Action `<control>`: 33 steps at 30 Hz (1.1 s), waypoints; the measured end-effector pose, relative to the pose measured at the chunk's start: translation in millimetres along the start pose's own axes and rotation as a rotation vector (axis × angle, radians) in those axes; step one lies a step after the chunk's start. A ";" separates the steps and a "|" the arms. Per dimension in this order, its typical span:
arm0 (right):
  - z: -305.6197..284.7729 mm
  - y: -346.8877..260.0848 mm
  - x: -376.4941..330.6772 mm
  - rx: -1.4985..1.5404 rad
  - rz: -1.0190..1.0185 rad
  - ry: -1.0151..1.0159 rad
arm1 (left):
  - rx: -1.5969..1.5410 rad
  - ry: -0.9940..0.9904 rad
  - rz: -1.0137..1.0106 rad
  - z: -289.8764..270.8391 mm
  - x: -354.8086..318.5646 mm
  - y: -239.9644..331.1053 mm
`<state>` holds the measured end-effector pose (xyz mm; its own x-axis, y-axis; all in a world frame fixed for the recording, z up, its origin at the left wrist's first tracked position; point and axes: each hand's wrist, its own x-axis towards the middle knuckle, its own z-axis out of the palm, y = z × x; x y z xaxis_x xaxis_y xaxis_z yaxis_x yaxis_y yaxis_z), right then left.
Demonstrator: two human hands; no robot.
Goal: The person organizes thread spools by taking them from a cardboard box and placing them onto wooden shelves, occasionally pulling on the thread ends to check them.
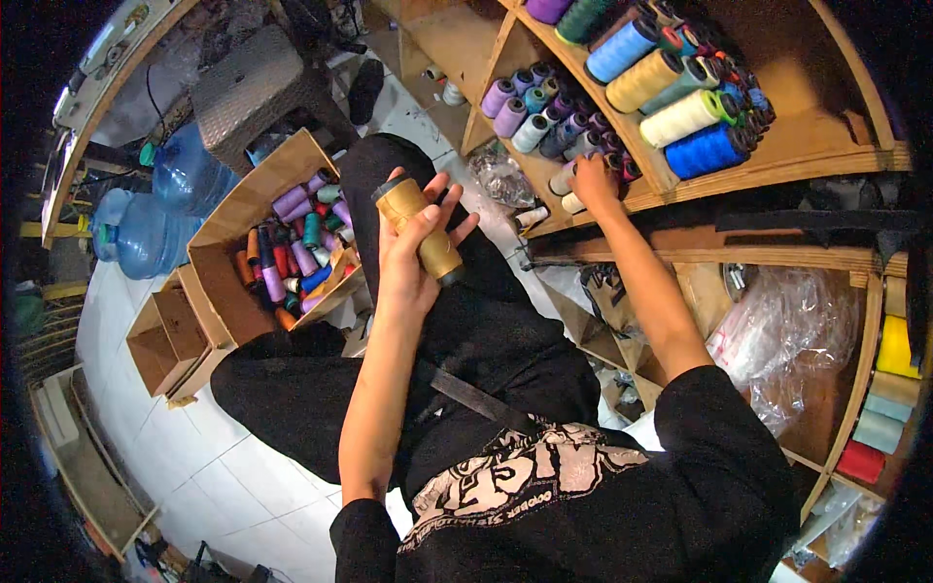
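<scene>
My left hand (413, 233) is wrapped round a large spool of gold thread (420, 228), its dark end caps showing, held tilted above my legs. My right hand (595, 180) reaches into a shelf compartment, its fingers curled down at a pale thread spool (562, 181) at the front of a group. Those fingertips are partly hidden. Behind it, lilac, white and dark spools (533, 134) stand close together. On my left, an open cardboard box (222, 255) holds many loose spools in purple, red, green and orange.
Larger spools, including a blue one (702, 153), lie stacked in the neighbouring compartment of the wooden shelf (768, 167). Clear plastic bags (792, 335) fill a lower shelf. Blue water bottles (146, 233) and a grey stool (255, 97) stand beyond the box on the tiled floor.
</scene>
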<state>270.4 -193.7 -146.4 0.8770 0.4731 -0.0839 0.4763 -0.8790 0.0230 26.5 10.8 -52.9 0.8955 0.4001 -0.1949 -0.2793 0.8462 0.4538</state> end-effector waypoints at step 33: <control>-18.1 10.2 45.7 0.087 0.093 0.025 | 0.125 0.064 0.035 12.8 23.0 -31.7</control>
<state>316.5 -179.9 -132.0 0.9189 0.3899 -0.0603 0.3868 -0.9204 -0.0576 60.4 -11.3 -60.7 0.8609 0.4536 -0.2303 -0.2609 0.7823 0.5657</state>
